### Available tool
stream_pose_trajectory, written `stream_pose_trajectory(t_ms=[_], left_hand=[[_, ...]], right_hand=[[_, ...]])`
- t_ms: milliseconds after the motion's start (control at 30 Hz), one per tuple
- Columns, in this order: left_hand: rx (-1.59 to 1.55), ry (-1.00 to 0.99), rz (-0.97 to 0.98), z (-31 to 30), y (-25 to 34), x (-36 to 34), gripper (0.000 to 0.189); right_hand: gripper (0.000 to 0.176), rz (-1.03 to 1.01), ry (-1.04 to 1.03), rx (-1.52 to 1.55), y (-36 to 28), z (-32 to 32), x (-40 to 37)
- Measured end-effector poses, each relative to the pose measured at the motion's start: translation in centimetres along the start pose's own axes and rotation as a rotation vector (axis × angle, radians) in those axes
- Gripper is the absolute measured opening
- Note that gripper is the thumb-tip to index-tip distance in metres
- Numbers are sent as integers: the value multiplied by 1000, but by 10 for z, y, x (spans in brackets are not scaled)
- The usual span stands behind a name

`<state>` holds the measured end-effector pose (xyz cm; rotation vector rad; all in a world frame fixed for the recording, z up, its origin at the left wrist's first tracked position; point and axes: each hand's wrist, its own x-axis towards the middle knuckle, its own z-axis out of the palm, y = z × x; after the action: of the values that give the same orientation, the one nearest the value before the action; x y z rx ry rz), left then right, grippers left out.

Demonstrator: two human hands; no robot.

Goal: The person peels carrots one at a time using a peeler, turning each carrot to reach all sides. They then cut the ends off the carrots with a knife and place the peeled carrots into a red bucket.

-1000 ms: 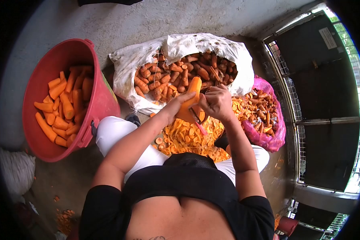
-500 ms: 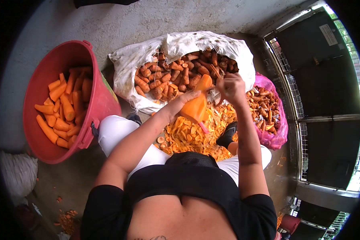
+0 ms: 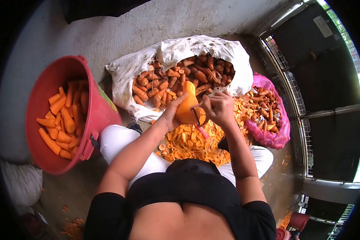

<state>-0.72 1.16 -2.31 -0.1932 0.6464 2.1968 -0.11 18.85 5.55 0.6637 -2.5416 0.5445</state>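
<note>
My left hand is wrapped round a peeled orange butternut squash, its narrow end pointing away from me. A peeler is gripped in my right hand, its blade at the near right side of the squash. Below both hands lies a heap of orange peelings, with a narrow pink object over it. Just beyond my hands, a torn white sack holds many unpeeled carrots.
To the left, a tilted red bucket contains peeled orange pieces. A pink bag of scraps stands at the right, near a dark gate. A white sack lies at lower left; a wall rises behind.
My right hand has come down toward me, bringing the peeler to the squash's near end. The squash has shifted slightly left in my left hand. The whole view has tilted a little.
</note>
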Motion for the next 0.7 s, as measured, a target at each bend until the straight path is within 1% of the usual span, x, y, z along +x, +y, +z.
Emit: stream_pose_trajectory(t_ms=[33, 233, 300, 333, 367, 433, 500, 567, 600, 633, 700], left_hand=[[14, -1, -2, 2, 1, -1, 48], [18, -11, -2, 8, -1, -3, 47], [20, 3, -5, 11, 0, -8, 48], [40, -21, -5, 8, 0, -8, 49], [61, -46, -5, 4, -1, -7, 50], [89, -68, -7, 7, -1, -15, 52], [78, -84, 18, 7, -4, -19, 50], [-1, -111, 10, 7, -2, -20, 50], [-40, -126, 1, 7, -2, -20, 49], [-65, -111, 9, 7, -3, -18, 49], [-109, -82, 32, 7, -4, -14, 48]], right_hand=[[36, -52, 3, -23, -3, -2, 3], [37, -104, -14, -60, -4, -4, 9], [38, -128, 10, -79, -2, -3, 11], [39, -138, 24, -87, 0, -2, 11], [38, -102, -5, -159, 22, 8, 5], [36, 29, 175, -165, 58, 4, 7], [32, 283, 93, -327, 91, -15, -2], [30, 390, 201, -216, 82, -30, -3], [28, 430, 180, -210, 78, -30, -7], [30, 397, 175, -126, 67, -29, -8], [33, 307, 79, -35, 44, -27, -8]])
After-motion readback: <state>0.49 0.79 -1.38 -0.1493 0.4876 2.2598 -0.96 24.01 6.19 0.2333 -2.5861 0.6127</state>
